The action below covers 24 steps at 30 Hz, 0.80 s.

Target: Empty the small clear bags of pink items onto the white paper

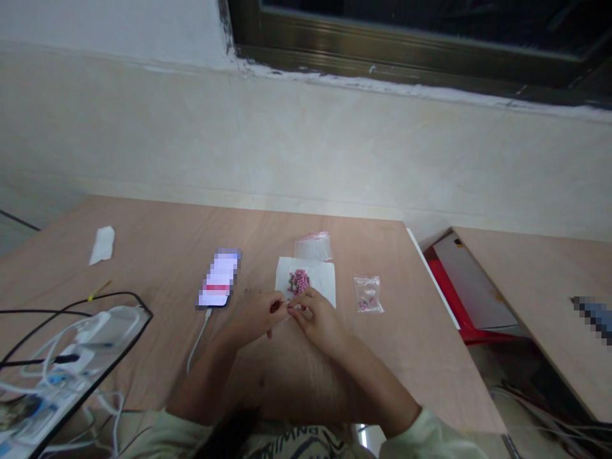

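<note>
A heap of small pink and dark green beads (299, 281) lies on a white sheet of paper (326, 275) on the wooden table. Just in front of the heap, my left hand (266, 311) and my right hand (313, 312) meet with their fingertips pinched together. Something small and pale seems to be between the fingers, too small to make out. Behind the paper is a stack of clear zip bags (313, 245). To the right rests a clear bag (368, 294) with a few pink pieces inside.
A phone (220, 277) with a white charging cable (198, 341) lies left of my hands. Power strips with tangled cords (95, 347) fill the left front. A white tissue (102, 245) lies at the back left. The table's right edge borders a gap before another table (549, 274).
</note>
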Available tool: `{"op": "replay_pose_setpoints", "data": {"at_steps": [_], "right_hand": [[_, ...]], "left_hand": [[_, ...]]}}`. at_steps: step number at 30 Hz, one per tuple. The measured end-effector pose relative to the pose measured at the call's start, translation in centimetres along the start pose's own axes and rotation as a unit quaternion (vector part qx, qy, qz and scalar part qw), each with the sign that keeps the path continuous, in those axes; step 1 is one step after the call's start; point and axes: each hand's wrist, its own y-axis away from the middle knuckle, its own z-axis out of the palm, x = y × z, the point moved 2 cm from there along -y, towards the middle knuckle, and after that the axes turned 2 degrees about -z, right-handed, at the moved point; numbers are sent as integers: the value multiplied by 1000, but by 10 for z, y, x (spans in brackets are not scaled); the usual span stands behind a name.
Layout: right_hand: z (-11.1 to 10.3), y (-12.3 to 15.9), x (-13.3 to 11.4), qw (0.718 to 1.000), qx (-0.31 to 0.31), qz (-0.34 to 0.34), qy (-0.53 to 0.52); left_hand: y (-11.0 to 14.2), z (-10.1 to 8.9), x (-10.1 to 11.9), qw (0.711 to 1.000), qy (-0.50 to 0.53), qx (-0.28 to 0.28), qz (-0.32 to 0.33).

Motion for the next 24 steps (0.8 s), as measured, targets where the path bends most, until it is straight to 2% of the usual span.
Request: {"op": "replay_pose_setpoints", "data": {"at_steps": [5, 8, 11, 18, 21, 24], "right_hand": [[-13, 9, 2, 997, 39, -14, -58], [-19, 9, 8, 993, 8, 13, -115], [-19, 6, 13, 986, -15, 35, -160], [-16, 1, 23, 959, 95, 80, -256], [-16, 2, 22, 952, 122, 73, -270], [-15, 2, 21, 950, 127, 65, -278]], "left_hand": [[2, -6, -5, 998, 0, -45, 43], [3, -10, -8, 994, 15, -92, 63], [2, -13, -8, 991, 39, -105, 74], [3, -19, -3, 990, 79, -12, 115], [2, -20, -2, 992, 53, 8, 114], [-1, -22, 2, 991, 2, 54, 123]]}}
